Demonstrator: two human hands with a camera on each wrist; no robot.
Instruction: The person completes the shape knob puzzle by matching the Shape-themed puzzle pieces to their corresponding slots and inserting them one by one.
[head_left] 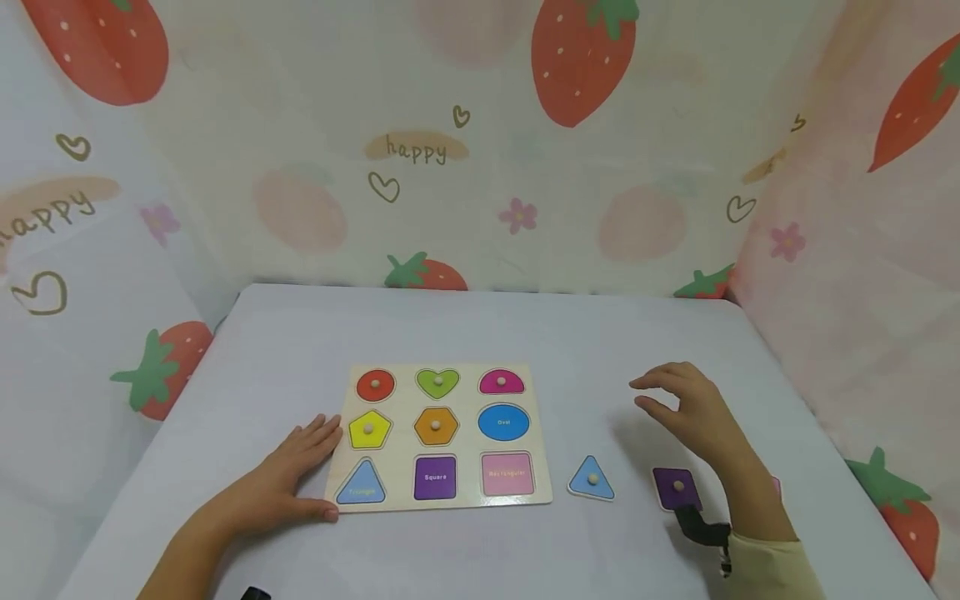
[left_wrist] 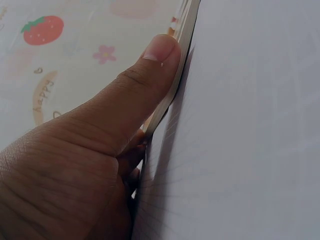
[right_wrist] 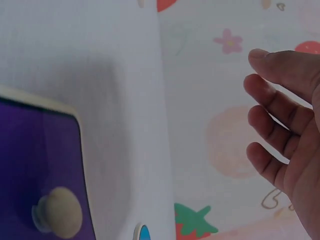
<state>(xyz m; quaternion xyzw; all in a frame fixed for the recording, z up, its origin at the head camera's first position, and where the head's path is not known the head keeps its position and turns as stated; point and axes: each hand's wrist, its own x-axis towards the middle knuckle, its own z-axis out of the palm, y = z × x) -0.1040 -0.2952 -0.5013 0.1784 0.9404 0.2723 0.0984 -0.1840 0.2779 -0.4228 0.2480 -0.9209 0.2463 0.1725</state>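
A wooden shape board [head_left: 401, 458] lies on the table; its triangle, square, rectangle and oval spaces hold no knobbed piece. My left hand [head_left: 281, 487] rests at the board's left edge, fingers spread; in the left wrist view the thumb of the left hand [left_wrist: 100, 120] touches that edge. My right hand [head_left: 693, 408] is above the table with nothing in it, its fingers loosely bent. Below it lies a purple square piece [head_left: 667, 493], with a blue triangle piece [head_left: 584, 483] to its left. The square's knob [right_wrist: 65, 212] shows large in the right wrist view, apart from the right hand [right_wrist: 295, 120].
Part of a pink piece [head_left: 777, 484] shows behind the right forearm. Red, green, magenta, yellow and orange knobbed pieces sit in the board. A strawberry-patterned cloth [head_left: 480, 83] hangs behind the white table [head_left: 480, 325] and at both sides.
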